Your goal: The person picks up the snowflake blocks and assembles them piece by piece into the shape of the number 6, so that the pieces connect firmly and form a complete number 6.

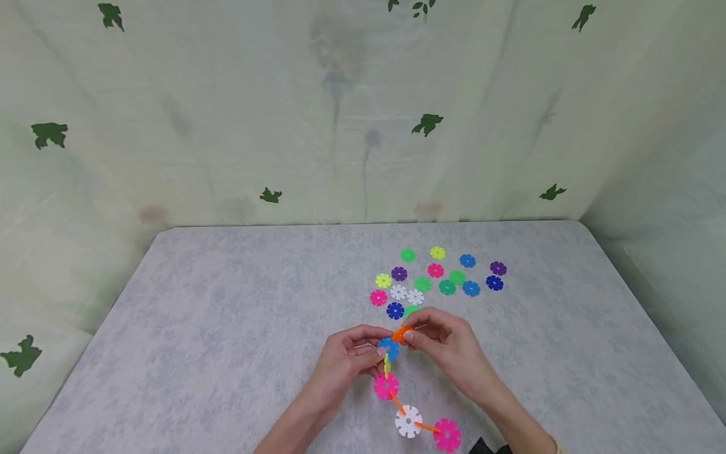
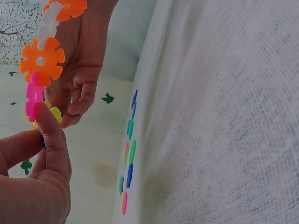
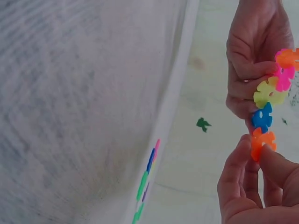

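Observation:
A chain of notched flower-shaped plastic discs is held up over the table by both hands. My left hand (image 1: 343,362) pinches the blue disc (image 1: 391,350) near the chain's upper end. Between thumb and fingers, my right hand (image 1: 454,350) grips an orange disc (image 3: 262,140), its edge meeting the blue one's in the right wrist view. Below the blue disc come a yellow disc (image 3: 264,94), a pink disc (image 1: 379,386), an orange disc (image 2: 51,60), a white disc (image 1: 401,424), another orange disc (image 2: 74,8) and an end pink disc (image 1: 447,444). Neighbouring discs sit crosswise.
Beyond the hands, several loose discs lie flat on the grey table (image 1: 227,328), among them a purple disc (image 1: 498,268), a yellow disc (image 1: 438,253) and a dark blue disc (image 1: 395,311). A pale curtain (image 1: 227,126) with green leaf shapes rises behind the table. Something black (image 1: 482,448) shows at the bottom edge.

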Available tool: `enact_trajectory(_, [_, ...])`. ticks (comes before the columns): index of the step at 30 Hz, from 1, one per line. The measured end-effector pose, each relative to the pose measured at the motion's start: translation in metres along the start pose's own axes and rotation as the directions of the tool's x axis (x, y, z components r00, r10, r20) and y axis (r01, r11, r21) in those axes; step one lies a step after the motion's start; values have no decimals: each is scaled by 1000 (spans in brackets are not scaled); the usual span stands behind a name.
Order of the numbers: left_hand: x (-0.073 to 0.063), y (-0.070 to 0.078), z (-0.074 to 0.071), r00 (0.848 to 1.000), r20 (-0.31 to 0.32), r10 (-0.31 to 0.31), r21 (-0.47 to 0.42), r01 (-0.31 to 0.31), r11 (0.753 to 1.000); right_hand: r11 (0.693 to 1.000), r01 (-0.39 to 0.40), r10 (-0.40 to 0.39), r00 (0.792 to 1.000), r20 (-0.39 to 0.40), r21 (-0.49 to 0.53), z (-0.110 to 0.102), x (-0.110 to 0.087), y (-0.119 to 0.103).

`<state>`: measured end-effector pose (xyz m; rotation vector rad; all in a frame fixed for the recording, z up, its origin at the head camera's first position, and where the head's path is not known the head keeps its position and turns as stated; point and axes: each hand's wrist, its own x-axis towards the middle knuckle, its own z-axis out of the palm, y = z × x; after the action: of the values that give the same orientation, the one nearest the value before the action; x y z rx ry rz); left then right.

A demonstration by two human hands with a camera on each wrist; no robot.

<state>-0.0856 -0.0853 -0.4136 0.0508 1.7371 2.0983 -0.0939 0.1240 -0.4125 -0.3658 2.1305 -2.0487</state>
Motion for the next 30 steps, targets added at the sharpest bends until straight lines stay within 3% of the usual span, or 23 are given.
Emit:
enact_trajectory(11, [2, -1, -2, 1000, 28, -8, -7, 8, 1000, 999, -55, 55, 998, 34, -1, 4, 0, -2])
enact_trajectory(21, [1, -2, -3, 997, 81, -3, 23, 1, 1000, 993, -122, 122, 993, 2, 5, 2, 1, 1])
enact_trajectory(26, [0, -3, -3, 996, 92, 12, 55, -17, 998, 989, -126, 129, 990, 47, -77, -10, 7, 5])
enact_trajectory(30, [1, -2, -6, 996, 81, 29, 91, -36, 995, 964, -83, 103, 992, 68, -252, -26, 18, 8])
